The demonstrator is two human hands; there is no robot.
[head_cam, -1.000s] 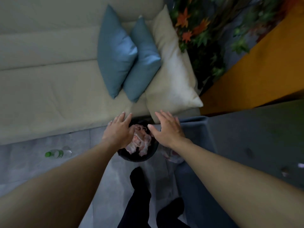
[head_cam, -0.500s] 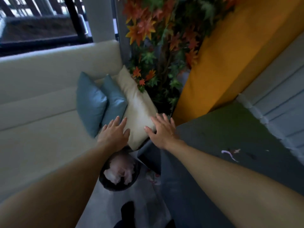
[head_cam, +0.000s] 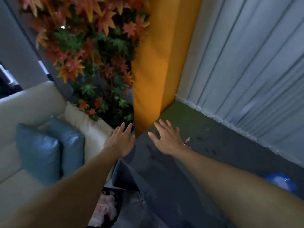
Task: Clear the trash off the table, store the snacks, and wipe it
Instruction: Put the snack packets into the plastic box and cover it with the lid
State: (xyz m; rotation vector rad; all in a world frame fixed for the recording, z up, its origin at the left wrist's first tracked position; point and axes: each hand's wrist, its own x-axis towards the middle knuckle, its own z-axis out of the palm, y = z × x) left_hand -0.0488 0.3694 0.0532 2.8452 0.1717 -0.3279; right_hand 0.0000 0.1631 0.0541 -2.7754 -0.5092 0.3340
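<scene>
Both of my hands are stretched out, empty, fingers spread. My left hand [head_cam: 119,141] hovers past the left corner of the dark grey table [head_cam: 205,155]. Over that corner, palm down, is my right hand [head_cam: 166,139]. A small pink scrap [head_cam: 187,139] lies on the table just right of my right wrist. Something blurred and blue-white [head_cam: 279,181] shows on the table behind my right forearm. The black trash bin [head_cam: 113,209] with pinkish crumpled waste inside stands on the floor at the bottom, below my left forearm.
A cream sofa [head_cam: 32,106] with two blue cushions [head_cam: 49,153] and a cream pillow [head_cam: 88,127] fills the left. An artificial maple plant [head_cam: 92,55] stands behind it. An orange panel [head_cam: 156,63] and pale vertical blinds [head_cam: 246,71] border the table's far side.
My head has lifted and turned right, from the trash bin toward the table. Both empty hands rose from over the bin to the table's corner.
</scene>
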